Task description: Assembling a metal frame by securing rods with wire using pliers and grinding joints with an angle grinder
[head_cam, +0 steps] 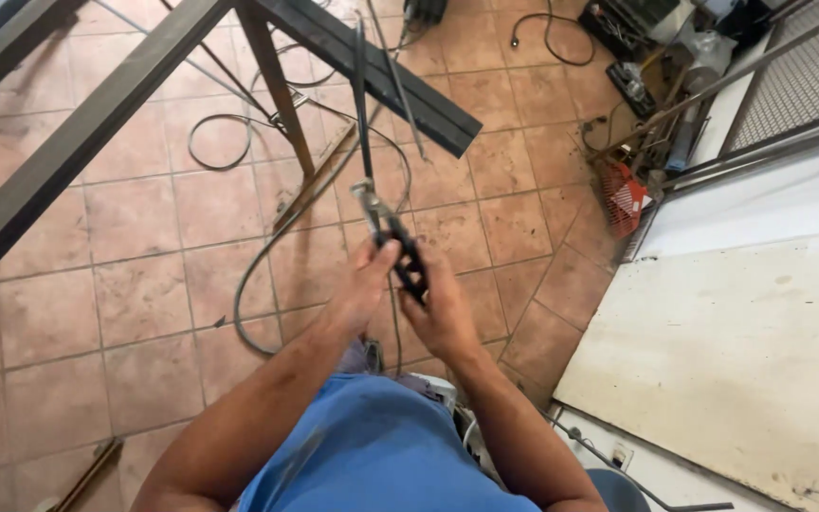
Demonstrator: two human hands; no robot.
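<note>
Both my hands meet in front of my chest around a clamp-like tool with black handles and metal jaws (392, 237). My left hand (364, 281) grips its lower left side. My right hand (440, 305) wraps the black handle from the right. The jaws sit at the lower end of a thin dark metal rod (361, 104) that runs up toward the steel frame. Whether the jaws bite the rod is hard to tell. My blue shirt fills the bottom of the view.
A dark steel frame (68, 142) with angled bars (400, 76) stands over the terracotta tile floor. Cables (267, 256) loop across the tiles. A pale board (741, 360) lies at the right, with tools and a red object (624, 197) beyond it.
</note>
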